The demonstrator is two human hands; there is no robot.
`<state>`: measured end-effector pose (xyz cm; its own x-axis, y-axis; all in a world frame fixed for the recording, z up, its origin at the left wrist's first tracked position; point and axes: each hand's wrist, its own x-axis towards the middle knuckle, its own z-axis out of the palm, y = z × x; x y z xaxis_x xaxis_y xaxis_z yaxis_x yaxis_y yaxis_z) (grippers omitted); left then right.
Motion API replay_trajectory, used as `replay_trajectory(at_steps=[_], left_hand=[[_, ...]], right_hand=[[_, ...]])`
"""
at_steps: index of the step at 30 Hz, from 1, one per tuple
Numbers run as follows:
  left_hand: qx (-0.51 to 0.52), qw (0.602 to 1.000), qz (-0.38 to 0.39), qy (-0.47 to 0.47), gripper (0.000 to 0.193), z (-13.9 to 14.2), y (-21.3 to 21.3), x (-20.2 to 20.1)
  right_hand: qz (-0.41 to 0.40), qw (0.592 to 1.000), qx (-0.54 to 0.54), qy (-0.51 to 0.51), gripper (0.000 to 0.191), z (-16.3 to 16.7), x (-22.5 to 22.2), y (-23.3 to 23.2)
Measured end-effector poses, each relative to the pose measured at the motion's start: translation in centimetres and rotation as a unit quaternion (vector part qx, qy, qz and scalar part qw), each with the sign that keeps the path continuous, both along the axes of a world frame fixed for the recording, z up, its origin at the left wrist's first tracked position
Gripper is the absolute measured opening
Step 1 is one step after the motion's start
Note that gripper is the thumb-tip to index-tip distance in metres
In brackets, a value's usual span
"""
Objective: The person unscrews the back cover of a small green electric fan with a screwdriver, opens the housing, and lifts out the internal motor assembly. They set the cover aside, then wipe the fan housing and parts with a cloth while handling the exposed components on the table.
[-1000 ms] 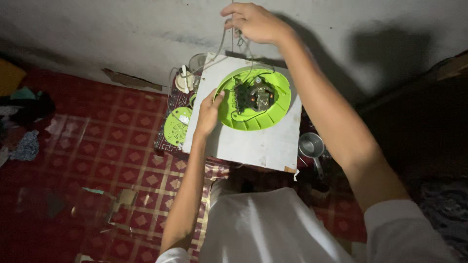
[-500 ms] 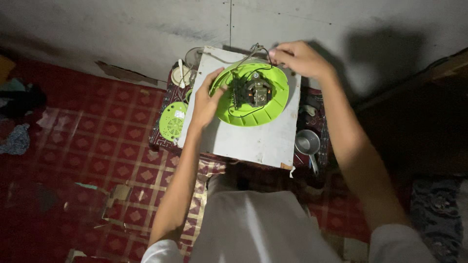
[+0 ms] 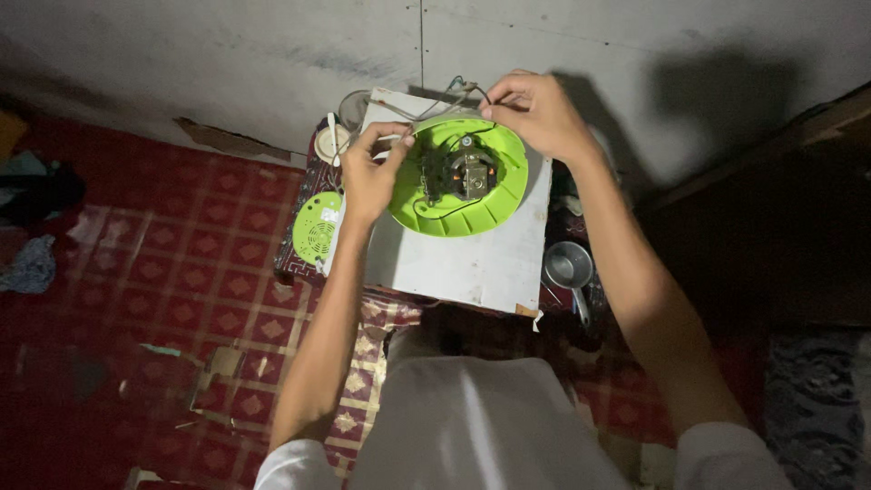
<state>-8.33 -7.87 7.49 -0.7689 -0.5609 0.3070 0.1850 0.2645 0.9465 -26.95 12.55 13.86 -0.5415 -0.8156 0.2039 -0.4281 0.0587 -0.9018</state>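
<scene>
Since a second ago the right hand (image 3: 543, 113) has dropped from high above to the green round housing (image 3: 460, 175) on the white board (image 3: 472, 259). Fingers of both hands pinch thin wires (image 3: 454, 91); left hand (image 3: 370, 172) at the rim. Count: one housing, one motor (image 3: 463, 172), one small green cover (image 3: 318, 229), one metal cup (image 3: 568, 267).

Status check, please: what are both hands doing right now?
Left hand and right hand each pinch thin wires. Green round housing with motor beneath. Nothing blocking.
</scene>
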Motion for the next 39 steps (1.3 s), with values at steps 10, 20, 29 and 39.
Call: replay_trajectory(at_steps=[10, 20, 29, 39], left_hand=[[0.019, 0.997, 0.038, 0.066, 0.012, -2.0, 0.7, 0.6], [-0.055, 0.986, 0.144, -0.064, 0.035, -1.8, 2.8, 0.0], [-0.06, 0.992, 0.109, 0.003, 0.039, -5.6, -1.1, -1.0], [0.008, 0.991, 0.135, -0.012, 0.044, -9.5, -3.1, -1.9]], right_hand=[[0.058, 0.986, 0.084, 0.135, 0.024, 4.1, 2.3, -0.8], [-0.029, 0.975, 0.18, 0.124, 0.032, 1.7, 1.5, -1.0], [-0.056, 0.996, 0.052, -0.05, 0.04, -4.6, 3.0, 5.5], [-0.038, 0.995, 0.019, -0.088, 0.054, -5.8, 4.9, 6.0]])
